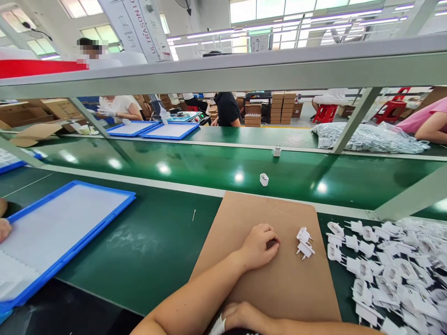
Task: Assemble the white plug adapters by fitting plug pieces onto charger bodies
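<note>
Green benchtop with white plug adapters lying to the right of the left hand

Two adapters lie touching on a tan cardboard sheet, right of centre in the lower half of the frame. Their pins diverge: the upper piece's point right, those of the lower adapter down and left, while its flange runs obliquely from upper left to lower right. Of the two hands, the left is nearer, just beside the pair but apart from it. Its fingers are loosely curled, the thumb separate, with nothing visible between them. At bottom centre the right hand lies partly behind the left forearm; its grip cannot be determined. White material beside it is too concealed to identify.

Each adapter is smooth, matt, apparently moulded plastic, with slender pins. Many similar pieces form a loose heap at lower right. Farther out, a thin white swab-like stick lies left of the cardboard, and a blue-rimmed tray with a pale, flat lining occupies the left. Above centre, two white housings stand well apart on a glossy green strip.
</note>
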### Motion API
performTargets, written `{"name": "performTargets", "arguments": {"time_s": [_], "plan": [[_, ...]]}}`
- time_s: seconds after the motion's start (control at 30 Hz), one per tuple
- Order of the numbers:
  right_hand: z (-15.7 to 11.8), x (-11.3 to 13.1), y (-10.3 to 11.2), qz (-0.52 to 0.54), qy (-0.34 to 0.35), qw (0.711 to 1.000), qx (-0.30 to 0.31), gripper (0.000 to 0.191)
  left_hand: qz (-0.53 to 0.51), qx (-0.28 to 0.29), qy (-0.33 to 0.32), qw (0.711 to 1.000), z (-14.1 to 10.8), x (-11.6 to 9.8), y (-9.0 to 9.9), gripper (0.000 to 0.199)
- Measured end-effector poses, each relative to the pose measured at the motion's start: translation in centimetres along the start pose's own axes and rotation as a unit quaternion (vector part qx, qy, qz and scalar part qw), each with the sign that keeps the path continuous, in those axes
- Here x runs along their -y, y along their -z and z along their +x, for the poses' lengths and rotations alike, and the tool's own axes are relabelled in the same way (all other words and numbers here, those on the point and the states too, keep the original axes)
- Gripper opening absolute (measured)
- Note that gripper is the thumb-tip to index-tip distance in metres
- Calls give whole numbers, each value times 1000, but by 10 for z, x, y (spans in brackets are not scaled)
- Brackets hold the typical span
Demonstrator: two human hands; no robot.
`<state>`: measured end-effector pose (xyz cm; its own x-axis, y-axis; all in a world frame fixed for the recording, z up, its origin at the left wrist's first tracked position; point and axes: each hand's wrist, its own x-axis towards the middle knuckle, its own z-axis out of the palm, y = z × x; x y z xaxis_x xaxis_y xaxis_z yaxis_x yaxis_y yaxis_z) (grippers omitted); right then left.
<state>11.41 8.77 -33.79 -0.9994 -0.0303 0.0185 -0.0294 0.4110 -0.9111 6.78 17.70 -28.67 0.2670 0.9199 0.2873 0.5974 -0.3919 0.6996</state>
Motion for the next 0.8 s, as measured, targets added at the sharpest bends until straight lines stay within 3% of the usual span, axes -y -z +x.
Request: {"name": "performTargets", "arguments": {"time_s": [0.07, 0.2, 0.33, 0.4, 0.47, 0.53, 0.57, 0.6, 0.67, 0.7, 0.73, 0.8], "plan": [[-4, -7, -7, 53, -6, 997, -55, 67, -1, 3, 0, 1000, 1, 1, 0, 9], [-18, -3, -7, 73, 32, 993, -84, 67, -19, 12, 2, 1000, 4, 6, 0, 9], [-31, 27, -2, 112, 67, 985, -115, 57, -41, 9, 5, 999, 6, 10, 0, 12], [-40, 48, 4, 140, 50, 981, -128, 45, -46, 7, 8, 999, 7, 12, 0, 19], [-56, 67, 17, 109, 8, 985, -132, 30, -42, 7, 7, 999, 9, 14, -1, 22], [-82, 75, 38, -32, -15, 984, -173, 29, -35, 15, 9, 999, 12, 16, -1, 22], [-98, 73, 51, -134, -25, 962, -239, 35, -32, 20, 12, 999, 14, 17, -1, 22], [-115, 67, 64, -239, -47, 920, -306, 43, -31, 23, 16, 999, 16, 18, 0, 22], [-149, 47, 88, -414, -141, 801, -408, 52, -29, 20, 26, 999, 19, 19, 0, 22], [-164, 35, 97, -471, -198, 741, -435, 54, -28, 15, 30, 999, 20, 19, 1, 22], [-176, 22, 105, -507, -250, 701, -435, 53, -28, 10, 33, 999, 21, 18, 1, 21], [-192, 0, 115, -534, -327, 670, -399, 40, -27, 3, 39, 999, 21, 16, 2, 21]]}}
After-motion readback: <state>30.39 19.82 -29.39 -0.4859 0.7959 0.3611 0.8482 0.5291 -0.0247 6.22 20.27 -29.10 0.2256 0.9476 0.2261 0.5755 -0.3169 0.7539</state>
